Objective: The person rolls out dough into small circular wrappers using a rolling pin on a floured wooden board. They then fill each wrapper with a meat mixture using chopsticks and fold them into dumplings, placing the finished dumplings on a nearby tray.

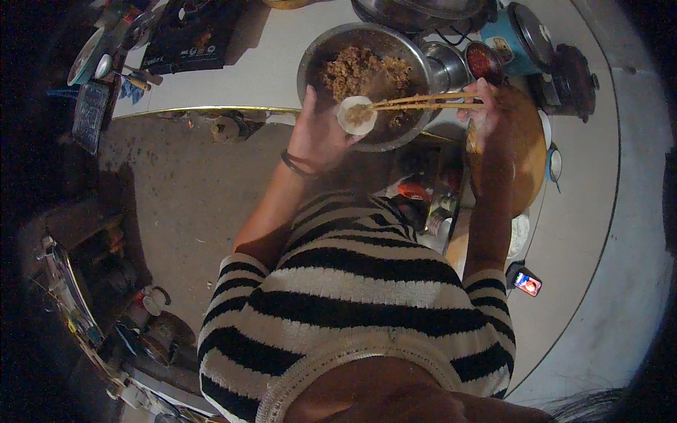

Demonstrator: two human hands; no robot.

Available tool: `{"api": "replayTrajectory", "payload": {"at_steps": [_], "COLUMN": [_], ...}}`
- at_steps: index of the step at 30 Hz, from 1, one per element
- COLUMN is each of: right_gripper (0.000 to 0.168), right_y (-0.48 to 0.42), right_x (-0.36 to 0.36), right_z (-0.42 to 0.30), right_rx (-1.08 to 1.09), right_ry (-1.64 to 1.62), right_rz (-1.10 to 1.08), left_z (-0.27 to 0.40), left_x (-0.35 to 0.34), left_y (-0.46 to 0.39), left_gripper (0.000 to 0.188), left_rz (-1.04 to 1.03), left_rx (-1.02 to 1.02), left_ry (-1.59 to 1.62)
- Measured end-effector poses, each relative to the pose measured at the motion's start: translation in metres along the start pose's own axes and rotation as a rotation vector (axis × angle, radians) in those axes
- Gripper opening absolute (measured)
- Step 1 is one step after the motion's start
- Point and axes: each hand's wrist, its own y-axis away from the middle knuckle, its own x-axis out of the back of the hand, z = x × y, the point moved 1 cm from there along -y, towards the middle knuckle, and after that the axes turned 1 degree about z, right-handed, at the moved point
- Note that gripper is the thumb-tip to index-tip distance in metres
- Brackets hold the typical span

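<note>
On the fingers of my left hand (320, 137) lies a small round dough wrapper (365, 128), tilted toward me and held by its edge. A little minced filling (356, 113) sits in its middle. My right hand (484, 108) grips a pair of wooden chopsticks (423, 102), whose tips touch that filling. Beneath both hands is a wide stainless steel bowl (303, 66). Crumbly brown minced filling (365, 69) is heaped toward its far side. My left hand covers part of the bowl's near left rim.
A round wooden board (523, 158) lies under my right forearm. Beyond the bowl stand a large dark pan (418, 10), a steel container (447, 61), a bowl of red sauce (484, 61) and a blue cooker (523, 45). A black cooktop (188, 39) is far left; a lit phone (528, 284) lies right.
</note>
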Motion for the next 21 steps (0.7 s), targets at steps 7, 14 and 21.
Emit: {"api": "replayTrajectory", "payload": {"at_steps": [7, 14, 21], "right_gripper": [0.040, 0.029, 0.027], "right_y": [0.005, 0.012, 0.011], "right_x": [-0.012, -0.018, -0.007], "right_z": [0.009, 0.012, 0.012], "right_rx": [0.071, 0.065, 0.066], "right_ry": [0.008, 0.026, -0.048], "right_rz": [-0.155, -0.140, -0.114], "left_z": [-0.001, -0.003, 0.000], "left_x": [-0.002, 0.006, 0.000], "left_y": [-0.001, -0.002, 0.001], "left_gripper": [0.101, 0.100, 0.090], "left_rz": [-0.021, -0.047, 0.068], "left_rx": [0.030, 0.061, -0.009], "left_ry": [0.011, 0.061, -0.206]}}
